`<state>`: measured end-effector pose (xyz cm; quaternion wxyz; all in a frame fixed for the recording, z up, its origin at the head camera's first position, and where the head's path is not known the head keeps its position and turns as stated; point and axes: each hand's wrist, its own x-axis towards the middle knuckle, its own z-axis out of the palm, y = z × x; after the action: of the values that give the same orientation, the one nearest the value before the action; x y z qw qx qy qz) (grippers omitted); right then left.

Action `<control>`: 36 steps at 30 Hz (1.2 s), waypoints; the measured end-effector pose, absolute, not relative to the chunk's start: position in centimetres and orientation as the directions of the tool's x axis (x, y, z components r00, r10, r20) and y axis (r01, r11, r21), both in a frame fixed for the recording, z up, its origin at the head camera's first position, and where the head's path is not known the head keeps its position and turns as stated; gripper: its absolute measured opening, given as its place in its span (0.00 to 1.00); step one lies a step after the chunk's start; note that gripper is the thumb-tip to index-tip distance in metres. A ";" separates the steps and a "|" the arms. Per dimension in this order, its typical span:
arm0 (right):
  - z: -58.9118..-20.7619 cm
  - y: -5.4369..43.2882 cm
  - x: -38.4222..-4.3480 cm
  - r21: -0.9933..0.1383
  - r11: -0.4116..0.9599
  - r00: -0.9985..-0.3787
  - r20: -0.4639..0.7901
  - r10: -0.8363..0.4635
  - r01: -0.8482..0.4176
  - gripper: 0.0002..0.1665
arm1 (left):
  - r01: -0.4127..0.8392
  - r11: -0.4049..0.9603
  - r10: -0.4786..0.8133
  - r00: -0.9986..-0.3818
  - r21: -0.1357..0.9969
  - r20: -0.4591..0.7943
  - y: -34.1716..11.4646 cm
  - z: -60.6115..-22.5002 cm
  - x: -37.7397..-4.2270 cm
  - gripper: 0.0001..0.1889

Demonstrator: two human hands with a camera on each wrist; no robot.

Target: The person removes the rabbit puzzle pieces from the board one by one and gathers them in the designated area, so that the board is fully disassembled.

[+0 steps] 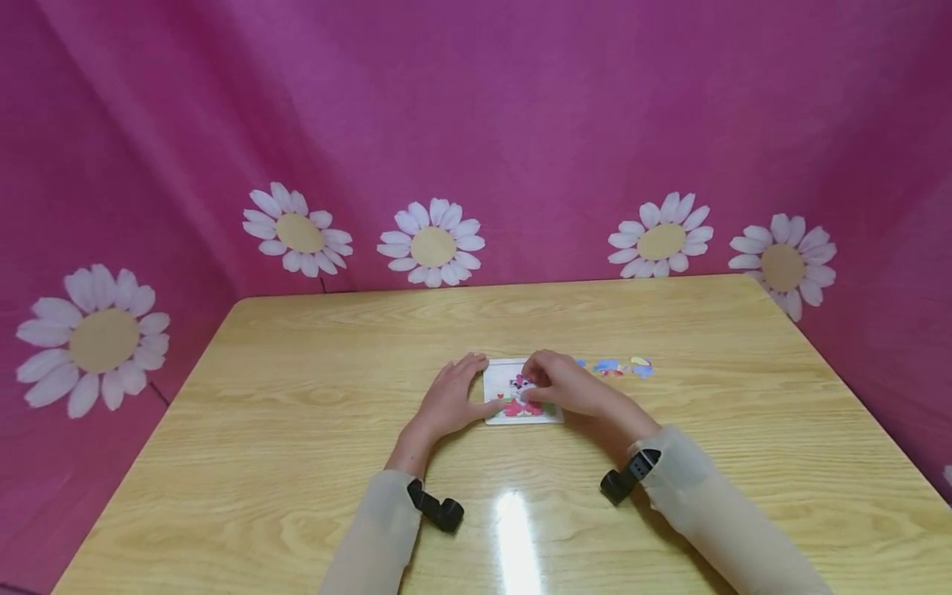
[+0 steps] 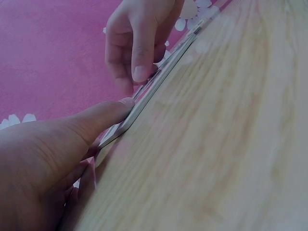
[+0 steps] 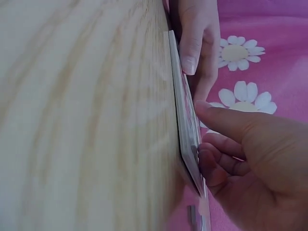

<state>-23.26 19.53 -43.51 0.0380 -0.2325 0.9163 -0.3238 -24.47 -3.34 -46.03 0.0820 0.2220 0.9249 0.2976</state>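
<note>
A small white-framed picture puzzle board [image 1: 498, 373] lies flat on the table, showing a pink and white cartoon figure with green at its foot. My left hand [image 1: 448, 400] is at its left side, fingers stretched along the edge and the thumb resting on the picture's lower left. From the right, my right hand [image 1: 571, 388] reaches over the board, with thumb and bent fingertips on the picture. In the right wrist view its lower fingers curl against the rim of the board [image 3: 182, 115]. I cannot tell whether a puzzle piece is pinched there.
Several loose blue, yellow and red puzzle pieces [image 1: 608, 366] lie on the wooden table [image 1: 335, 355] just right of the board, partly behind the right hand. A pink cloth [image 1: 521, 124] with white daisies hangs behind the table's far edge.
</note>
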 end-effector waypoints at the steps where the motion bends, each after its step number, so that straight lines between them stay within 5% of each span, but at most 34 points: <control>1: -43.4 19.4 -23.3 -0.609 0.686 -0.889 0.072 -0.452 -0.398 0.16 | 0.364 0.725 0.459 -0.888 0.584 -0.017 -3.3 -46.0 -24.5 0.43; 18: -42.5 18.2 -24.8 -0.609 0.726 -0.882 -0.088 -0.463 -0.320 0.16 | 0.359 0.722 0.460 -0.888 0.592 -0.023 -3.5 -45.9 -24.7 0.42; 36: -44.0 18.2 -22.6 -0.594 0.653 -0.876 0.221 -0.429 -0.470 0.15 | 0.376 0.731 0.467 -0.884 0.570 -0.015 -3.3 -45.9 -24.6 0.42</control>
<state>-22.63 18.23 -44.02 -0.0304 -0.2475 0.9085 -0.3352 -24.60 -3.35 -45.86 0.0785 0.2273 0.9269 0.2881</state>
